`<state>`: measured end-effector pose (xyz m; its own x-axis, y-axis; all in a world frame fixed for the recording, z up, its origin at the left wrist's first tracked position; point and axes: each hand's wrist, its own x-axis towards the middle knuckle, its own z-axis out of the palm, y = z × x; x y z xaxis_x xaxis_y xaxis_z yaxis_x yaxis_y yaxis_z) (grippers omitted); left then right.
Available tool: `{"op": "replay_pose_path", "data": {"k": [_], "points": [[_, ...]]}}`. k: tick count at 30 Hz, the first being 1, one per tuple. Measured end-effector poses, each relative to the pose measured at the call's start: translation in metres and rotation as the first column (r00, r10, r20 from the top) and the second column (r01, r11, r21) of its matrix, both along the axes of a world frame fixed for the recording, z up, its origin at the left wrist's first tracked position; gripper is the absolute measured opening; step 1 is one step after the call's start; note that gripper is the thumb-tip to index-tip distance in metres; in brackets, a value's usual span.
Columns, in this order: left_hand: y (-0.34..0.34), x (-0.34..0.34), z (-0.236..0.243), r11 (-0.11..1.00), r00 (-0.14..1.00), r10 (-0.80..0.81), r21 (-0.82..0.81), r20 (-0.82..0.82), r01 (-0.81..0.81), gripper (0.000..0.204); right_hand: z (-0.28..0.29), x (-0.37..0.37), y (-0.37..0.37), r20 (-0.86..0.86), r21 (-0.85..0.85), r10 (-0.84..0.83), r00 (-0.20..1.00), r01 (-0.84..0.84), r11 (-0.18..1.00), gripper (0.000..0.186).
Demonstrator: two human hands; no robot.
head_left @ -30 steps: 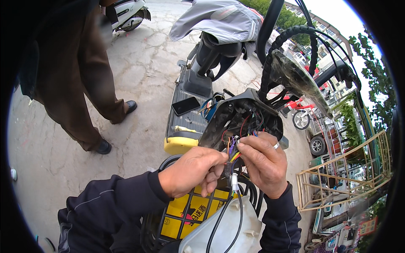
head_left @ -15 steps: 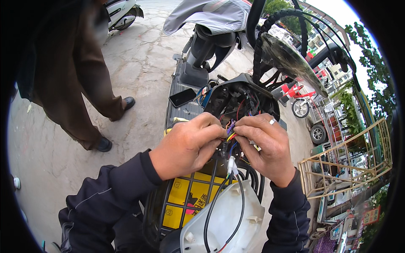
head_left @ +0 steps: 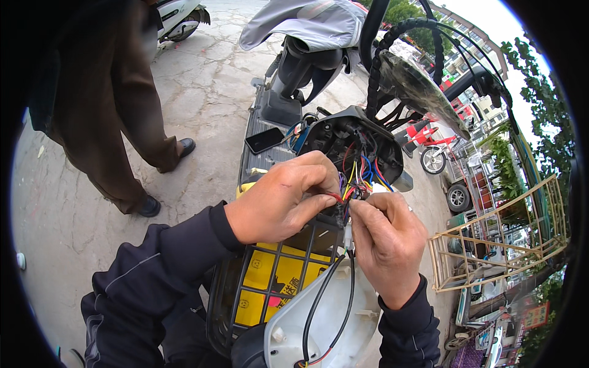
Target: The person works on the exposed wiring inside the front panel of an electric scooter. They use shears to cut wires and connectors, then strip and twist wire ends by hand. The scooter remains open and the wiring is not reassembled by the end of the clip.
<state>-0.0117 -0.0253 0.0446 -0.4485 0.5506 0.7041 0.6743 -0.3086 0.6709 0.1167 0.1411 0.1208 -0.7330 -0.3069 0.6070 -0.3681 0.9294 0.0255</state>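
Note:
Both hands work at a bundle of thin coloured wires (head_left: 367, 175) spilling from the open black front housing (head_left: 343, 132) of an electric scooter. My left hand (head_left: 285, 199) is closed, thumb and forefinger pinching a red wire (head_left: 334, 197). My right hand (head_left: 389, 242) is closed in a pinch just right of it, its fingertips at the wires; which strand it grips is hidden. Below them hangs a white connector (head_left: 348, 236) with two black cables looping over a pale plastic cover (head_left: 362, 300). That cover lies against the black wire basket (head_left: 215, 306).
A phone (head_left: 265, 140) lies on the scooter's footboard, near the grey-draped seat (head_left: 300, 24). At left stands a person in brown trousers (head_left: 92, 135). Handlebar cables and a mirror-like panel (head_left: 423, 92) overhang on the right. A wooden frame (head_left: 497, 239) stands farther right.
My right hand has dropped lower and turned, uncovering blue, yellow and red wires. A red wire now shows in my left fingers, which have shifted slightly right.

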Motion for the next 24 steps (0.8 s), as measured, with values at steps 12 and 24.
{"op": "replay_pose_path", "data": {"k": [12, 24], "points": [[0.003, -0.018, 0.013, 0.963, 0.938, -0.203, -0.117, 0.282, 0.244, 0.01, -0.007, -0.012, 0.007, 0.023, -0.091, 0.026, 0.999, -0.024, 0.996, 0.019], [0.012, -0.021, 0.009, 0.98, 0.794, -0.155, -0.007, 0.588, 0.197, 0.014, -0.009, -0.011, 0.01, 0.14, -0.147, 0.15, 0.979, -0.129, 0.981, 0.018]]}}
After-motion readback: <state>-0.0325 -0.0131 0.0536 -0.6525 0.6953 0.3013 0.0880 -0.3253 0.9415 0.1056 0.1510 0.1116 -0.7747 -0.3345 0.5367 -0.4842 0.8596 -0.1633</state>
